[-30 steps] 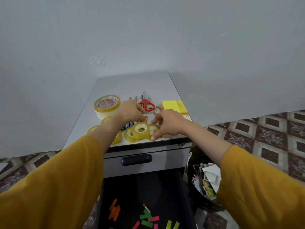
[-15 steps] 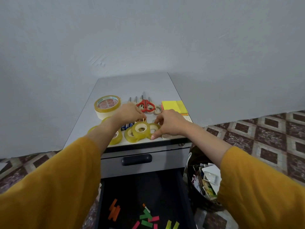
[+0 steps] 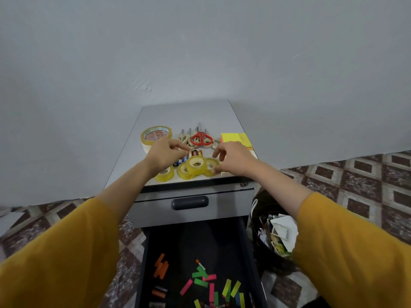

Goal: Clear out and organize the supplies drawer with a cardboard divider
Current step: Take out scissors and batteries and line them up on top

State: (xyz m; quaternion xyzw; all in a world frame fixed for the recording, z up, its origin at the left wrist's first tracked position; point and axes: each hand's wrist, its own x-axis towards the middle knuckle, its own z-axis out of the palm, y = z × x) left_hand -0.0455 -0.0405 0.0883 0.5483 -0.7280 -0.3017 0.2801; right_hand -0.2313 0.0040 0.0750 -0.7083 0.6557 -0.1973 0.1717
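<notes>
Over the last second my left hand (image 3: 165,155) has slid back from the red scissors (image 3: 201,138) and uncovered the batteries (image 3: 192,154). Its thumb and forefinger are now pinched together just above them; I can't tell from here whether anything sits in that pinch. My right hand (image 3: 233,160) has loosened: the forefinger has lifted and the fingers are spread and relaxed. Only the lowest ones seem to touch the rightmost small tape roll (image 3: 210,166), with nothing gripped.

The tape rolls have been tidied into a cluster, one roll (image 3: 195,165) riding on two others. So the sorting on the cabinet top (image 3: 189,114) looks nearly done.

The drawer (image 3: 189,245) hangs open below, still littered with coloured paper strips (image 3: 201,277). No cardboard divider is in view.

The tape cluster sits right at the near edge of the cabinet top, so a careless nudge could tip a roll into the drawer. The far half of the top is bare, so there is room to push things back. The bin (image 3: 266,247) stands just beside the drawer on the right.
</notes>
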